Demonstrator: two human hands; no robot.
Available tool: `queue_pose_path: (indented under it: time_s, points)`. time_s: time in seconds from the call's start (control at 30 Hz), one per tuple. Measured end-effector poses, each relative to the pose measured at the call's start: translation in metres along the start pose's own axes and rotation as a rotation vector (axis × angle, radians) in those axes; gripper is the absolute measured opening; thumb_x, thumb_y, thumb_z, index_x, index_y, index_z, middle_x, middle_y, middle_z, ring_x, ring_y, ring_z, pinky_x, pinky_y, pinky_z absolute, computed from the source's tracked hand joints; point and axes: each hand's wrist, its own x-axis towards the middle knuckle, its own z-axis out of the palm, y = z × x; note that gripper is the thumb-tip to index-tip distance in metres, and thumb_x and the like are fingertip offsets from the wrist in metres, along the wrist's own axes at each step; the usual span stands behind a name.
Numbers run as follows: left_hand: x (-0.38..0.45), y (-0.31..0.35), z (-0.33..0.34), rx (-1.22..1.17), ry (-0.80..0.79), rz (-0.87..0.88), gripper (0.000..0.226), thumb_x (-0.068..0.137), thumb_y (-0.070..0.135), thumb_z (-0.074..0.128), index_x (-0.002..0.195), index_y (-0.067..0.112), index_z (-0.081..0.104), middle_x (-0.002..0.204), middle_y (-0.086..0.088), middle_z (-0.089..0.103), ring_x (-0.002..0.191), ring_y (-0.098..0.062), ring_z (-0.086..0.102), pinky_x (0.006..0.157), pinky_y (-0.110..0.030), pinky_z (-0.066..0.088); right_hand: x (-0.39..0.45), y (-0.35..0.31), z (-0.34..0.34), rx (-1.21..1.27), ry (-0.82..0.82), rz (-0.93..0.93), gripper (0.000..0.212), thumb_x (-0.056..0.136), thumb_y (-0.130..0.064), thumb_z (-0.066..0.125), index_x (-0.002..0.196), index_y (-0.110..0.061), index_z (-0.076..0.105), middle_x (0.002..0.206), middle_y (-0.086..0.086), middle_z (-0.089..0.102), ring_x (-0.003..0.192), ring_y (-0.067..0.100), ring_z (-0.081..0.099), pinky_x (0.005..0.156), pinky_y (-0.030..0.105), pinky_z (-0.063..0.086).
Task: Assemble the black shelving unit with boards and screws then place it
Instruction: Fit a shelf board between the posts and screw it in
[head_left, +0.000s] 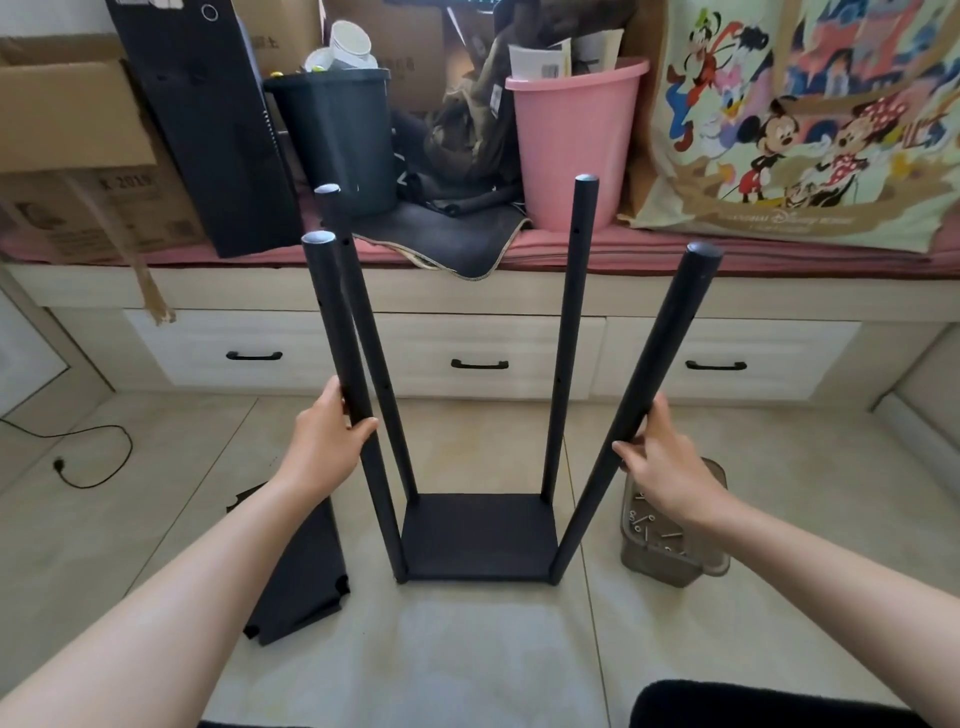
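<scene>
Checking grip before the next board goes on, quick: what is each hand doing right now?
Left hand: grips the near left pole.
Right hand: grips the near right pole.

The brown cardboard box (78, 205) at the left bore faint print reading "X-2019". The cream cartoon-printed fabric bag (810, 130) at the right carried a "Disney" logo; its smaller lettering was illegible.

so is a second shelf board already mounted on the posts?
No, only the bottom board sits between the four posts; a loose board lies on the floor beside the left hand.
</scene>
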Motion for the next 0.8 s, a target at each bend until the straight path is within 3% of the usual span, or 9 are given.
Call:
queue_pose_path:
  time_s: [0.23, 0.43, 0.63, 0.8]
  points:
    - [0.003, 0.000, 0.003, 0.034, -0.009, -0.004, 0.031, 0.095, 0.009, 0.065, 0.122, 0.015, 0.051, 0.101, 0.002, 0.062, 0.107, -0.024, 0.061, 0.092, -0.047, 0.056, 0.004, -0.006, 0.013, -0.004, 0.002, -0.043, 0.037, 0.100, -0.014, 0.051, 0.107, -0.039, 0.025, 0.086, 0.009, 0.063, 0.080, 0.030, 0.066, 0.075, 0.050, 0.057]
    - [0.000, -0.003, 0.009, 0.019, 0.008, 0.009, 0.036, 0.095, 0.008, 0.065, 0.127, 0.015, 0.050, 0.100, 0.006, 0.060, 0.102, -0.016, 0.059, 0.084, -0.029, 0.049, 0.019, -0.020, 0.025, -0.030, -0.019, -0.047, 0.028, 0.098, -0.013, 0.046, 0.108, -0.029, 0.024, 0.081, 0.011, 0.059, 0.070, 0.027, 0.060, 0.053, 0.031, 0.041]
    - [-0.006, -0.008, 0.011, -0.001, 0.020, 0.011, 0.046, 0.095, 0.007, 0.065, 0.135, 0.019, 0.048, 0.100, 0.009, 0.059, 0.097, -0.012, 0.058, 0.079, -0.023, 0.046, 0.029, -0.027, 0.030, -0.058, -0.039, -0.058, 0.026, 0.099, -0.010, 0.044, 0.110, -0.021, 0.025, 0.083, 0.009, 0.057, 0.071, 0.023, 0.055, 0.055, 0.033, 0.038]
    - [-0.007, -0.006, 0.005, -0.034, 0.036, -0.010, 0.038, 0.094, 0.006, 0.066, 0.126, 0.020, 0.051, 0.098, 0.008, 0.060, 0.096, -0.014, 0.059, 0.078, -0.026, 0.051, 0.036, -0.025, 0.028, -0.045, 0.006, -0.057, 0.027, 0.099, -0.009, 0.049, 0.110, -0.024, 0.030, 0.086, 0.006, 0.058, 0.074, 0.019, 0.055, 0.061, 0.033, 0.043]
